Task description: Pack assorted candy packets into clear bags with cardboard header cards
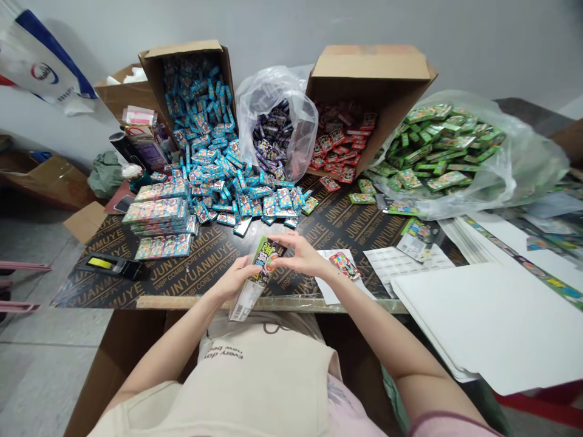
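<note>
- Black plywood tabletop point(214, 273) is carrying the whole layout, with its front edge sitting just below the grip.
- Grip: left hand point(234, 279) is holding the printed packet strip point(263, 262) along its lower side in a narrow pinch. Right hand point(303, 255) is closing on the upper part from the right, with fingertips point(276, 258) pressing on the printed face.
- Thing: strip is tilting between both hands, clear of the table, with a pale translucent tail point(246, 301) pointing toward the person's lap.
- Handling, my read: looks light, thin and semi-stiff, likely flexing under pressure. Glossy film could be slippery. Printed body looks like the safer hold; tail looks floppy.
- Ahead of grip: blue packet pile point(228, 182) is spilling forward, with stacked packet bundles point(157, 212) ahead-left.
- Further ahead: cardboard box point(364, 79) is holding red packets point(341, 142), and clear bag point(437, 145) is holding green packets.
- Right of grip: loose printed card point(344, 265) is lying on white paper point(330, 282), near white board sheets point(478, 321).
- Left of grip: black-and-yellow device point(109, 266) is lying on the table. Can't tell what it is.
</note>
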`<state>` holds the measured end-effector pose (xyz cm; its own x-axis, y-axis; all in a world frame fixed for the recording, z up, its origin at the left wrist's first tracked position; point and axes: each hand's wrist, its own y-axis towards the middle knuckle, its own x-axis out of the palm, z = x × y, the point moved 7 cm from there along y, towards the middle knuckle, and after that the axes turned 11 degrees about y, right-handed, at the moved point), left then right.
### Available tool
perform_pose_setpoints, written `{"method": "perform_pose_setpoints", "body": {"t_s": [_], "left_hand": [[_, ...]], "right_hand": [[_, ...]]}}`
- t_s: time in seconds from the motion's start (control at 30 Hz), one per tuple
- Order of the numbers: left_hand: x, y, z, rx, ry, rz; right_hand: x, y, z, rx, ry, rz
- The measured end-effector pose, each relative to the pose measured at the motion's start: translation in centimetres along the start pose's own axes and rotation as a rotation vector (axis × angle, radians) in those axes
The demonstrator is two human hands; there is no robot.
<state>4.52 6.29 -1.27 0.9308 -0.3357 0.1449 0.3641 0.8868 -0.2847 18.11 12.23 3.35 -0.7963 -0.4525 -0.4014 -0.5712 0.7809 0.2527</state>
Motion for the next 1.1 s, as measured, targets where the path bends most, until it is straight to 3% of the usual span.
{"method": "perform_pose_setpoints", "body": {"t_s": [0.13, 0.3, 0.33, 0.47, 0.6, 0.67, 0.83, 0.9, 0.97, 1.1], "left_hand": [[-0.1, 0.1, 0.0, 0.031, 0.021, 0.037], [-1.3, 0.2, 0.5, 0.050, 0.011, 0.149], [-1.5, 0.2, 0.7, 0.066, 0.017, 0.166], [-2.8, 0.2, 1.7, 0.184, 0.283, 0.287], [-3.4, 0.2, 2.0, 0.226, 0.547, 0.399], [-3.8, 0.4, 2.2, 0.242, 0.537, 0.428], [-5.4, 1.2, 1.9, 0.236, 0.344, 0.515], [-5.4, 1.6, 1.1, 0.213, 0.298, 0.454], [-4.6, 2.0, -0.2, 0.161, 0.269, 0.321], [-3.3, 2.2, -3.4, 0.064, 0.234, 0.120]], "right_hand": [[0.5, 0.1, -0.2, 0.012, 0.017, 0.068], [-0.5, -0.9, -0.2, 0.028, 0.137, 0.480], [-0.1, -0.9, 0.4, 0.067, 0.241, 0.493], [3.6, -0.4, 2.6, 0.259, 0.650, 0.237], [3.6, -0.5, 3.3, 0.297, 0.676, 0.314], [3.6, -0.6, 3.4, 0.306, 0.715, 0.309], [6.9, -2.1, 4.1, 0.424, 0.833, -0.079], [6.7, -2.7, 5.3, 0.447, 0.793, -0.011], [5.7, -3.1, 6.5, 0.450, 0.730, 0.125], [4.0, -2.5, 7.1, 0.409, 0.692, 0.207]]}}
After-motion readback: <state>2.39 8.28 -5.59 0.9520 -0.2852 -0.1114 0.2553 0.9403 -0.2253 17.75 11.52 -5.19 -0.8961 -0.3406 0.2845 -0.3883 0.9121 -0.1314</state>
